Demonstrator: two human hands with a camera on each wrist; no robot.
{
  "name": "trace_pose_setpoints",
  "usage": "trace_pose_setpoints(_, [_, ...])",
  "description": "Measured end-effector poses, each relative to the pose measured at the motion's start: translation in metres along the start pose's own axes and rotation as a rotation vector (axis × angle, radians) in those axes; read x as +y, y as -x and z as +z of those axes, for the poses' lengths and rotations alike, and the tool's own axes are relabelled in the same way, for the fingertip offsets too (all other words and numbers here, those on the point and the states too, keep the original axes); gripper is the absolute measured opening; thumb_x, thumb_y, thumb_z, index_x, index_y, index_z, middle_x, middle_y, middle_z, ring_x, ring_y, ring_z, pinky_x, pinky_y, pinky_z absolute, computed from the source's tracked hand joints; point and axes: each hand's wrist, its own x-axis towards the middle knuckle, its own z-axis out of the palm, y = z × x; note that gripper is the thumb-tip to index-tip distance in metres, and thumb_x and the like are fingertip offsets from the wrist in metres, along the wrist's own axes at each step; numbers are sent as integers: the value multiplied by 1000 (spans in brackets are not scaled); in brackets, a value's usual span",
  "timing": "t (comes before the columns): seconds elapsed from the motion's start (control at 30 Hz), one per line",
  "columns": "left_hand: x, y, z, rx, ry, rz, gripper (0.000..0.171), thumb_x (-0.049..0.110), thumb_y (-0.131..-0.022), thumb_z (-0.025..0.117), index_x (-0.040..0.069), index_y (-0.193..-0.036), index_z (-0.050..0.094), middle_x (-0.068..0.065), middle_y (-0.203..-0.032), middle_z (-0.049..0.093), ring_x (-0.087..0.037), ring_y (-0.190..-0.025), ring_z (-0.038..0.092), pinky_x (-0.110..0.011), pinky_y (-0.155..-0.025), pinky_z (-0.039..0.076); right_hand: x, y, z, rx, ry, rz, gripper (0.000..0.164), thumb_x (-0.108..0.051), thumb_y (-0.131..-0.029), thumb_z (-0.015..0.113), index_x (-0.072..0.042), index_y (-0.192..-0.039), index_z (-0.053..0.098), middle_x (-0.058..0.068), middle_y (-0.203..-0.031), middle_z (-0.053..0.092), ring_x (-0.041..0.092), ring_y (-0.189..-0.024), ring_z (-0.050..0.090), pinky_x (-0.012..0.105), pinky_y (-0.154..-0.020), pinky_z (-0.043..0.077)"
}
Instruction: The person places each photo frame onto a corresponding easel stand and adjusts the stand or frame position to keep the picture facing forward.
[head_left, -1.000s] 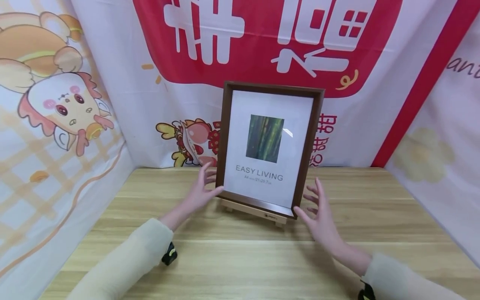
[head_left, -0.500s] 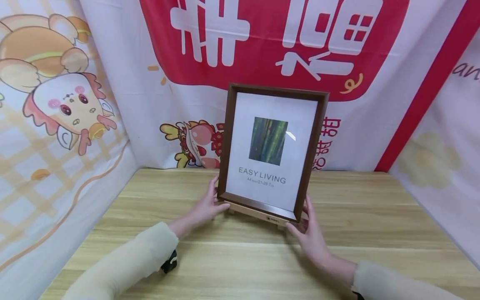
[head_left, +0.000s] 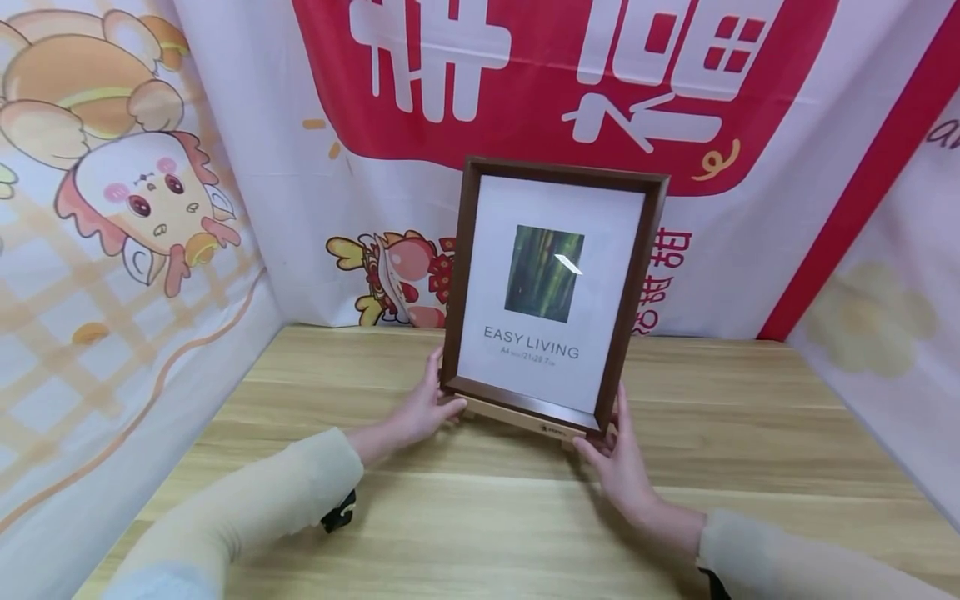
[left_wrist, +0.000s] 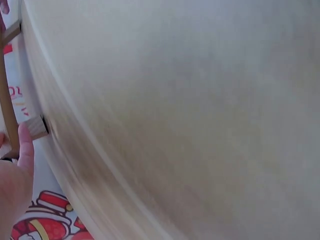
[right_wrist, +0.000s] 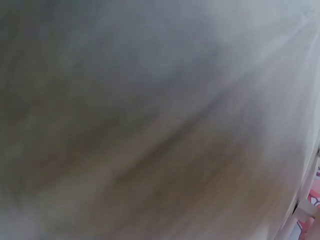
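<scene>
A brown picture frame point(head_left: 555, 333) with "EASY LIVING" printed on its white sheet stands tilted back on a small wooden easel point(head_left: 517, 417). Only the easel's front ledge and bits of its feet show; the frame hides the rest. My left hand point(head_left: 423, 412) grips the ledge's left end, thumb in front and fingers behind. At the right end my right hand point(head_left: 624, 471) holds it the same way, some fingers hidden behind the frame's corner. The left wrist view shows the left hand point(left_wrist: 17, 182) with a finger along an easel foot point(left_wrist: 37, 127).
A wood-grain table point(head_left: 465, 533) lies under everything. Behind it hangs a white cloth with a red printed panel point(head_left: 540, 137). A cartoon-printed cloth point(head_left: 135, 333) walls the left side, and another pale cloth point(head_left: 877, 325) the right.
Both hands were beside the frame's lower corners with fingers spread; they have come in lower and now hold the easel's ledge ends. Frame and easel stay about where they were.
</scene>
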Motion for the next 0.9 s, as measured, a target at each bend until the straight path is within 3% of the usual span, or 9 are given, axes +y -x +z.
trace_pose_setpoints(0.13, [3,7,6,37,-16,-14,104,1,-88,68,38,-153,-4,-30,-140,44,-28,-74,66,-37,-51,56,2,-5,-5,-17,19,-3,110,15,-85,64,-26,-156,-7,29,-126,39,44,-104,58,21,-86,52])
trace_pose_setpoints(0.33, [7,20,20,92,33,51,105,-6,-87,66,32,-154,-6,-27,-142,42,-32,-93,65,-36,-62,58,5,-14,-16,-72,17,21,111,15,-84,65,-24,-156,-10,31,-135,36,46,-108,57,21,-87,51])
trace_pose_setpoints(0.57, [15,35,31,165,12,-2,104,0,-88,68,33,-155,-6,-28,-150,30,-30,-62,61,-39,-54,56,6,-22,-28,-137,34,4,112,12,-84,66,-30,-156,-8,35,-135,39,46,-106,58,24,-85,53])
trace_pose_setpoints(0.9, [15,41,39,203,-3,36,104,-3,-87,68,31,-154,-4,-21,-153,31,-30,-65,61,-37,-54,56,10,-26,-35,-171,21,-9,111,14,-84,66,-25,-156,-10,39,-132,39,46,-102,59,23,-80,55])
